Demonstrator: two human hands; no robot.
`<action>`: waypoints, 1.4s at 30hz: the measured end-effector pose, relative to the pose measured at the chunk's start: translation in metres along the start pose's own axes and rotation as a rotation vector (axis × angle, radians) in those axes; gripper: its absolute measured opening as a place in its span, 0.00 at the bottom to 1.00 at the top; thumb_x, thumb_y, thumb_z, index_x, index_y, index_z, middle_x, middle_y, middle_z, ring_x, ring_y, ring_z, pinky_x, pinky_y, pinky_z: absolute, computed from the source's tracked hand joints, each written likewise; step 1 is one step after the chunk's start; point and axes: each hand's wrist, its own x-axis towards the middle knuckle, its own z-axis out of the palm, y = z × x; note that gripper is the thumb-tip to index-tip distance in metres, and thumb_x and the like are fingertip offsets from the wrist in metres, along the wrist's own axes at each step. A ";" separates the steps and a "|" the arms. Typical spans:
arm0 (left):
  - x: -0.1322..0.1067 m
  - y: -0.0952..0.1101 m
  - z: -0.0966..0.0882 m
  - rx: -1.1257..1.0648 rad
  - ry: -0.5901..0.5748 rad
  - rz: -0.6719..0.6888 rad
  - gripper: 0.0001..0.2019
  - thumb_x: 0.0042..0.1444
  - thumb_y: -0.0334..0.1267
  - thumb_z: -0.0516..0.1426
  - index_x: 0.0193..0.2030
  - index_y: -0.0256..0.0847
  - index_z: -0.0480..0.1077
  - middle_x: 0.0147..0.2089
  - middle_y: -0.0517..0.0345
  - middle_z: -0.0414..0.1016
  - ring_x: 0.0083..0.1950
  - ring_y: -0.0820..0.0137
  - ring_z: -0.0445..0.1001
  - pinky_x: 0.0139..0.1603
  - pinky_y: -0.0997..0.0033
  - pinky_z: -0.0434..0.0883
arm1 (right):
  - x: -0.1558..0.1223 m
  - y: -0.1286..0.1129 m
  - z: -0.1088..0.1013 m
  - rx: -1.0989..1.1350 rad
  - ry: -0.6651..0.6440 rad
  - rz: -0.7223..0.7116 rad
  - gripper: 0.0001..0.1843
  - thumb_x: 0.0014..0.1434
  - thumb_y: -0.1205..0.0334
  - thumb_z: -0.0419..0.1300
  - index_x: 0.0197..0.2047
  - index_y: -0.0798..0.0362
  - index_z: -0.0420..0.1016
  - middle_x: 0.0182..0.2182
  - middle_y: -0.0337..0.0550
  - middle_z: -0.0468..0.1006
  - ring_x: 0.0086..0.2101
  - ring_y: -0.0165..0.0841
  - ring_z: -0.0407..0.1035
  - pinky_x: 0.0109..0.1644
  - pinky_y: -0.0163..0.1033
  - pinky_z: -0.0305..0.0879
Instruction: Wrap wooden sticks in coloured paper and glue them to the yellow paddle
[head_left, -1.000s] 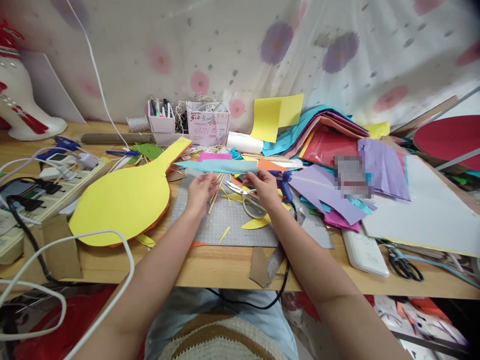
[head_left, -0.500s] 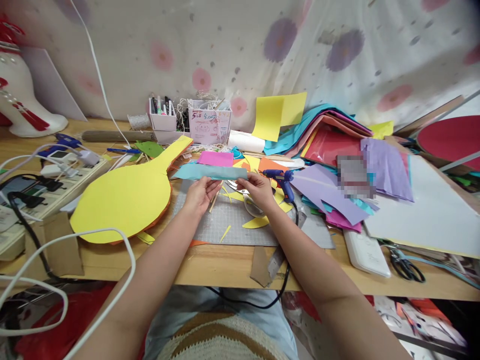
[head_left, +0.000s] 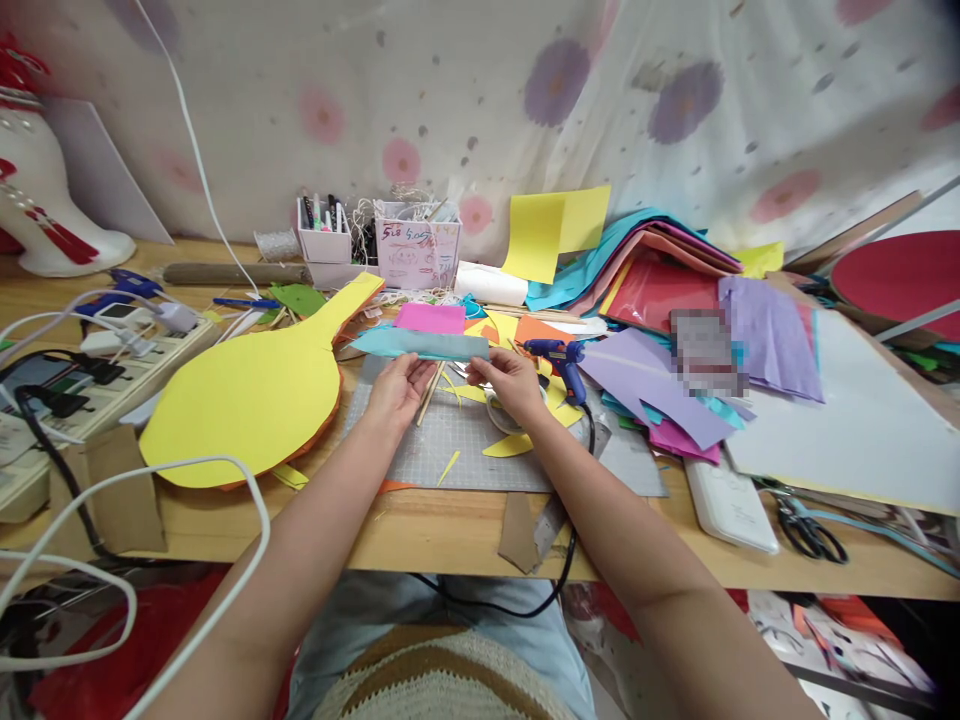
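head: blue paper [head_left: 424, 345] in left hand [head_left: 396, 392]

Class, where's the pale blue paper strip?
In the head view, left of centre, the strip is held by the left hand, near the rectangular magenta paper.

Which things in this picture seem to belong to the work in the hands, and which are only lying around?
Seemingly in the work:
- light blue strip
- left hand, holding it
- right hand, at its end

Probably just lying about:
- yellow paddle-shaped piece
- black-handled scissors
- purple paper
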 end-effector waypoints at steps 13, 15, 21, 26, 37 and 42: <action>-0.004 -0.005 -0.003 0.064 -0.095 0.145 0.00 0.52 0.29 0.55 0.32 0.36 0.67 0.27 0.59 0.75 0.30 0.76 0.75 0.42 0.71 0.72 | 0.001 -0.005 0.002 0.089 0.045 0.139 0.21 0.35 0.44 0.66 0.20 0.55 0.69 0.19 0.39 0.74 0.18 0.27 0.68 0.26 0.35 0.69; -0.004 -0.003 -0.003 0.087 -0.098 0.146 0.02 0.52 0.31 0.55 0.32 0.35 0.67 0.28 0.57 0.75 0.31 0.74 0.76 0.42 0.70 0.72 | 0.002 -0.005 -0.001 0.077 0.051 0.129 0.21 0.35 0.45 0.66 0.20 0.55 0.70 0.18 0.38 0.74 0.19 0.27 0.68 0.26 0.35 0.69; 0.000 0.003 -0.004 0.098 -0.097 0.157 0.05 0.55 0.33 0.52 0.31 0.34 0.66 0.25 0.55 0.74 0.29 0.72 0.75 0.42 0.66 0.72 | 0.005 -0.005 -0.010 0.013 0.031 0.047 0.18 0.38 0.47 0.65 0.24 0.54 0.72 0.20 0.37 0.74 0.22 0.28 0.70 0.30 0.35 0.70; -0.001 0.006 -0.002 0.091 -0.058 0.140 0.07 0.58 0.33 0.49 0.32 0.34 0.66 0.24 0.56 0.73 0.28 0.73 0.75 0.43 0.66 0.72 | 0.005 -0.005 -0.007 0.002 0.025 0.061 0.18 0.38 0.47 0.65 0.22 0.54 0.71 0.19 0.38 0.74 0.21 0.28 0.69 0.29 0.36 0.69; 0.004 0.011 -0.005 0.023 -0.021 0.210 0.06 0.55 0.37 0.54 0.31 0.36 0.66 0.26 0.58 0.74 0.28 0.74 0.74 0.43 0.67 0.72 | 0.003 -0.004 -0.007 0.014 0.021 0.120 0.20 0.38 0.46 0.65 0.20 0.56 0.70 0.19 0.39 0.74 0.19 0.27 0.69 0.26 0.34 0.69; 0.008 0.016 -0.007 0.020 0.025 0.237 0.05 0.54 0.36 0.54 0.30 0.38 0.66 0.26 0.58 0.74 0.29 0.74 0.74 0.44 0.67 0.71 | 0.004 -0.006 -0.009 0.005 0.010 0.137 0.20 0.38 0.46 0.65 0.20 0.56 0.70 0.20 0.40 0.75 0.19 0.27 0.68 0.26 0.34 0.69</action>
